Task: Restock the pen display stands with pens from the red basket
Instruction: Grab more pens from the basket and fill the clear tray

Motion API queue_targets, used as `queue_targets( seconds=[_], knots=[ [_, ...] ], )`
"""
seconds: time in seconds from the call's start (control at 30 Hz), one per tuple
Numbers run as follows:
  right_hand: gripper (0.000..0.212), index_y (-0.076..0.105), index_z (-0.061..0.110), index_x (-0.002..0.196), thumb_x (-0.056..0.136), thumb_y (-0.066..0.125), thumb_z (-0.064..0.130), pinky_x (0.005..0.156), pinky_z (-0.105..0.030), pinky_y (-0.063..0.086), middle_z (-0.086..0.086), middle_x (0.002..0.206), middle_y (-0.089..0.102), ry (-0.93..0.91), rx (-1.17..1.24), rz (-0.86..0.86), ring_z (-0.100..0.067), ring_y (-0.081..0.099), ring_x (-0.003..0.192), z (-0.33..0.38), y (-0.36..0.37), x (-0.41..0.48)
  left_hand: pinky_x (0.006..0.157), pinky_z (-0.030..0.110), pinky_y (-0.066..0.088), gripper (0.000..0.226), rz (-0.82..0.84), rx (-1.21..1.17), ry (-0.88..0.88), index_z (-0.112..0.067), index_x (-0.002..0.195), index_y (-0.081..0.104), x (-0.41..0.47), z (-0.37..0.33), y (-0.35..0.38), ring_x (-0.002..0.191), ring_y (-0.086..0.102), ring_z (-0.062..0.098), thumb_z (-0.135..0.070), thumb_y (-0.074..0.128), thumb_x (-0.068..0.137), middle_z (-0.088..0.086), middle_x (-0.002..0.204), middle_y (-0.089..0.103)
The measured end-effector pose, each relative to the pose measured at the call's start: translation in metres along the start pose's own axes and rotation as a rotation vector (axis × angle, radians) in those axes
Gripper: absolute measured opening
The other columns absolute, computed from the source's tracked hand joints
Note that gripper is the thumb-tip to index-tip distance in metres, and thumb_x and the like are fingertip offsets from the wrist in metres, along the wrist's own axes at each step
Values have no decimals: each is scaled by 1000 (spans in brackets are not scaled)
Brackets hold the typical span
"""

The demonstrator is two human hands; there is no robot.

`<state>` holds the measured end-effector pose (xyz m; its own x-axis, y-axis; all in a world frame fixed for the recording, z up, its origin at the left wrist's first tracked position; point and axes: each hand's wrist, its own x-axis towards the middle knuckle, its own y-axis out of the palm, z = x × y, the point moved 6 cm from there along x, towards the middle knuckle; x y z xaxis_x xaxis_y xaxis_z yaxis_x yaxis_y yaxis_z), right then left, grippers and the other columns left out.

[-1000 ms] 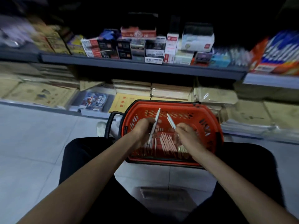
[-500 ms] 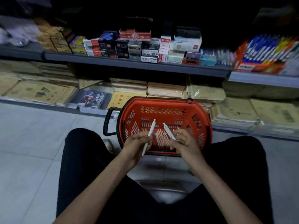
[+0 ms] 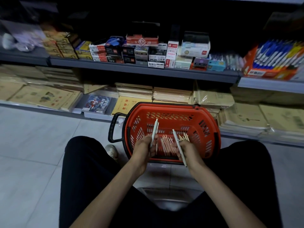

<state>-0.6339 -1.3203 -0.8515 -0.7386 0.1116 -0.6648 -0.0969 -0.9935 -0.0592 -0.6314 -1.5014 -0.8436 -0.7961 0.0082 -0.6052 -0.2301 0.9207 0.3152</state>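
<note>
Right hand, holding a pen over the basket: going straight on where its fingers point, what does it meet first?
Probably the loose pens lying in the red basket, just beyond the right hand; if it clears them, the basket's far wall. Height above them is unclear.

A red basket point(image 3: 203, 129) sits on the tiled floor point(image 3: 41, 137) at the centre of the frame, with loose pens point(image 3: 167, 143) heaped in its bottom. Over it, the left hand point(image 3: 144, 146) grips a white pen point(image 3: 155, 129) and the right hand point(image 3: 187, 149) grips a second white pen point(image 3: 176, 139).
</note>
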Motion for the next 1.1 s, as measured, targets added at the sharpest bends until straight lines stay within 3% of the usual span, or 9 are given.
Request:
queue_targets(
  seconds=[0.1,0.27,0.37,0.53,0.77,0.83,0.9,0.97,1.1],
  knots=[
    [37,69,-2,99,101,36,15,42,-26,25,0,52,46,58,28,35,-13,32,44,-14,4,10,50,25,21,30,10,18,19,-13,101,62,0,-1,1,51,26,10,-13,33,108,-4,64,39],
    [35,64,7,91,103,35,24,40,-24,20,4,49,40,17,23,-73,-11,27,40,-18,3,14,46,23,20,30,8,33,44,-16,97,57,0,-4,0,48,23,8,-13,30,110,-6,60,37],
    [30,71,8,91,97,50,28,44,-27,19,4,53,34,-105,19,-27,-11,25,44,4,6,2,48,24,17,30,36,45,75,-17,92,53,-4,-9,4,48,22,8,-14,30,111,-6,60,37],
    [13,77,19,92,90,79,32,52,-10,42,11,65,70,-405,-102,35,2,61,55,72,31,-33,44,20,26,32,83,88,156,-15,95,60,-9,-22,11,47,28,7,-20,34,112,-4,62,44],
    [18,77,13,99,86,83,24,62,-12,52,3,83,78,-564,-134,34,-4,74,74,130,71,-51,45,21,29,32,141,48,269,-14,96,65,-19,-52,9,50,33,9,-24,39,111,0,67,48],
    [14,78,16,94,84,86,22,61,-11,50,8,81,78,-600,-156,26,0,73,72,145,77,-55,51,25,40,32,146,83,312,-11,104,68,-25,-66,3,56,46,15,-25,41,111,4,72,57],
    [12,78,15,89,82,87,20,57,-11,47,13,68,74,-630,-152,43,1,68,60,162,83,-61,70,35,58,29,143,161,380,-15,113,73,-36,-88,-5,74,66,28,-29,48,109,9,88,71],
    [14,78,10,89,81,88,15,54,-12,48,12,63,72,-670,-140,76,0,65,55,184,91,-71,87,42,62,25,169,206,475,-16,119,75,-49,-114,-10,96,74,33,-26,55,106,12,106,77],
    [18,80,11,90,79,89,20,72,-22,61,2,84,79,-794,-189,100,-8,75,80,237,108,-94,85,34,63,19,144,290,645,-11,113,78,-63,-182,-15,96,76,25,-15,65,101,5,102,79]
  ],
)
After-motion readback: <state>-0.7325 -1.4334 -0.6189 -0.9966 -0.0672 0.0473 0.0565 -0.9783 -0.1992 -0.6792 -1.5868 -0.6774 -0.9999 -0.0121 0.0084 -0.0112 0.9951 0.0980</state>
